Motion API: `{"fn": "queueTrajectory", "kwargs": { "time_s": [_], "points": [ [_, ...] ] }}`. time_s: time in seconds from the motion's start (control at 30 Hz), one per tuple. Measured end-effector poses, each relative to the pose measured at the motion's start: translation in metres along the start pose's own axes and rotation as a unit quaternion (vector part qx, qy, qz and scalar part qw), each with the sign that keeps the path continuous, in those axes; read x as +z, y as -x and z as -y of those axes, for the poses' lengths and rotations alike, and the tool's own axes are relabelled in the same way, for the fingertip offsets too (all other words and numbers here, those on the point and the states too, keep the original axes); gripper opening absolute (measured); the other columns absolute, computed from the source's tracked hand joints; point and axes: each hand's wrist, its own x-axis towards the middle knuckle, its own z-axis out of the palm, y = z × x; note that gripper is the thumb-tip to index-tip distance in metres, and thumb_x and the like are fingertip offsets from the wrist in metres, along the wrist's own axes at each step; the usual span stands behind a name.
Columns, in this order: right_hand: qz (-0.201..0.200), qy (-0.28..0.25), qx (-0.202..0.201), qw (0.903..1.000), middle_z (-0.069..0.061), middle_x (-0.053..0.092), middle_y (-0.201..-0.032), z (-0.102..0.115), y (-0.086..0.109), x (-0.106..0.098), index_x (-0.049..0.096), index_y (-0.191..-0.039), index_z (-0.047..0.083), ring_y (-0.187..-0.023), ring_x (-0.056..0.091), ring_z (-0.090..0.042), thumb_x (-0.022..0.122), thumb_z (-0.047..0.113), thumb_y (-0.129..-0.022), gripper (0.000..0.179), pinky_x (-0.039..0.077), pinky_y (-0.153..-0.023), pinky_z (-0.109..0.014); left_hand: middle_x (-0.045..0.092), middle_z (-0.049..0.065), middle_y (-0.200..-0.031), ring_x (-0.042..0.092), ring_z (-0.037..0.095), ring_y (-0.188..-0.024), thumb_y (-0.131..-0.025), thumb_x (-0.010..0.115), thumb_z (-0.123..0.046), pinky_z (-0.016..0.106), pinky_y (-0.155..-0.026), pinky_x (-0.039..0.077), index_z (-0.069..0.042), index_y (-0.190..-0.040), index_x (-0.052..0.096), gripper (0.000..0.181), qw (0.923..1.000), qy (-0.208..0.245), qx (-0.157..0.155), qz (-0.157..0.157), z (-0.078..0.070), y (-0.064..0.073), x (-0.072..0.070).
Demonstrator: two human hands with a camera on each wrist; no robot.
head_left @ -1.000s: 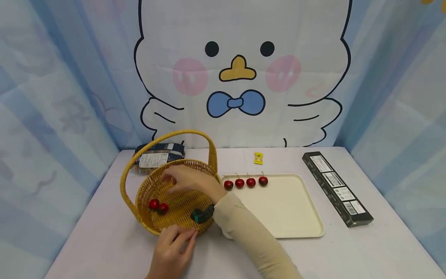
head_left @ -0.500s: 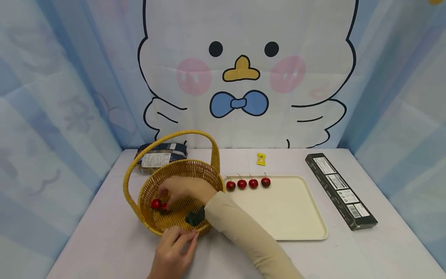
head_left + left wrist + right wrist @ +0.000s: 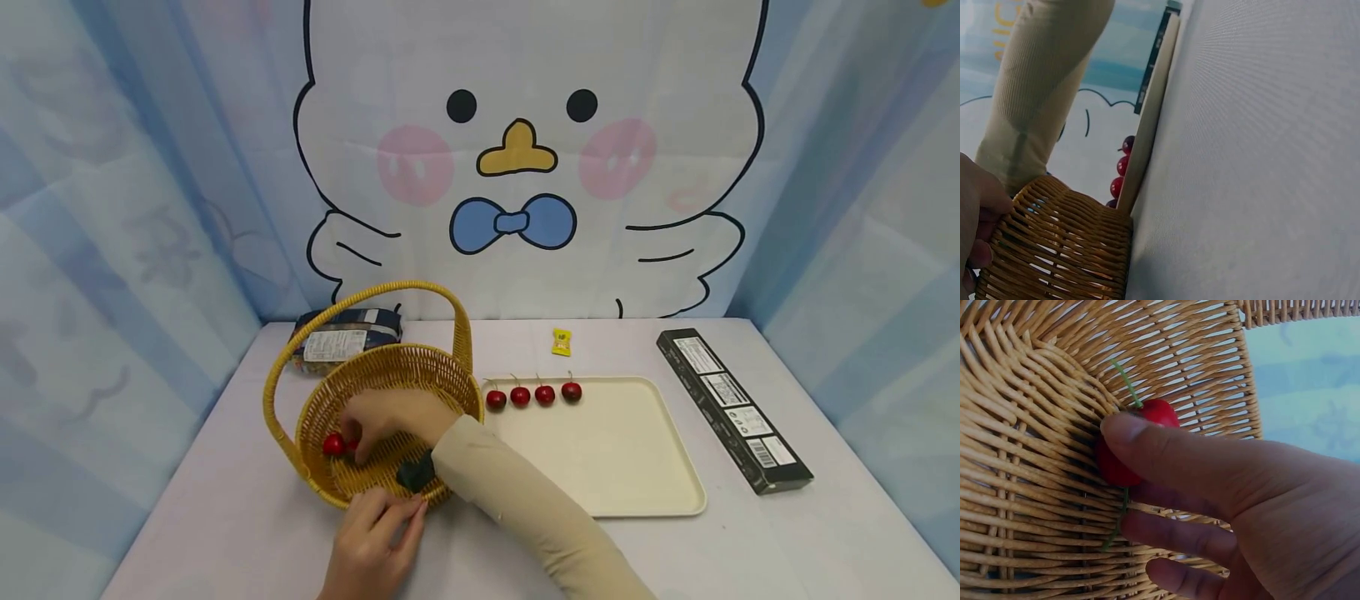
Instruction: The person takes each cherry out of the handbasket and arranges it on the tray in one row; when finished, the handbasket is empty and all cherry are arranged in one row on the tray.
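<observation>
A yellow wicker basket (image 3: 405,357) with a tall handle stands left of centre. My left hand (image 3: 371,542) pinches its near rim between thumb and fingers, as the left wrist view also shows at the basket wall (image 3: 1060,244). Inside the basket, my right hand (image 3: 390,415) reaches down to two red cherries. In the right wrist view, the thumb lies across the darker cherry (image 3: 1113,464), with fingers behind it, gripping it; its green stem hangs below. The other cherry (image 3: 1161,412) sits right beside it against the wicker, partly covered by the thumb.
A cream tray (image 3: 592,467) right of the basket bears a row of several cherries (image 3: 520,396) along its far edge. Behind the basket lies a dark packaged bag (image 3: 345,337). A yellow wrapped sweet (image 3: 562,342) and a long black box (image 3: 735,408) lie farther back and right.
My right hand has moved down and left inside the basket, from above the cherries to one of them. My left hand has stayed on the rim.
</observation>
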Motion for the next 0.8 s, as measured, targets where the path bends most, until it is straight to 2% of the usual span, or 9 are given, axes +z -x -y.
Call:
{"fn": "queueTrajectory", "kwargs": {
  "time_s": [0.43, 0.63, 0.8],
  "points": [
    [0.018, -0.016, 0.022, 0.9995, 0.007, 0.069, -0.101, 0.003, 0.003, 0.000, 0.072, -0.106, 0.016, -0.091, 0.062, -0.004, 0.082, 0.019, -0.085, 0.024, 0.050, -0.078, -0.016, 0.056, -0.003, -0.072, 0.049, 0.011, -0.062, -0.102, 0.057, -0.030, 0.022, -0.060, 0.035, -0.007, -0.078, 0.077, 0.039, 1.0000, -0.008, -0.002, -0.001, 0.000, 0.001, 0.000],
    [0.013, -0.016, 0.014, 0.9997, 0.008, 0.070, -0.100, 0.003, 0.007, -0.002, 0.073, -0.106, 0.016, -0.091, 0.063, -0.003, 0.081, 0.017, -0.085, 0.023, 0.050, -0.077, -0.016, 0.056, -0.003, -0.072, 0.049, 0.010, -0.063, -0.102, 0.056, -0.031, 0.022, -0.061, 0.037, -0.007, -0.078, 0.077, 0.040, 0.9999, -0.011, -0.001, -0.001, -0.001, 0.001, 0.000],
    [0.000, -0.039, 0.006, 0.9992, 0.010, 0.069, -0.095, 0.002, 0.015, -0.007, 0.074, -0.102, 0.018, -0.089, 0.063, -0.002, 0.081, 0.014, -0.084, 0.019, 0.050, -0.075, -0.015, 0.057, -0.003, -0.074, 0.051, 0.011, -0.065, -0.102, 0.056, -0.030, 0.023, -0.063, 0.039, -0.007, -0.079, 0.077, 0.038, 0.9998, -0.013, -0.006, 0.010, -0.002, -0.001, -0.002]
  ]
}}
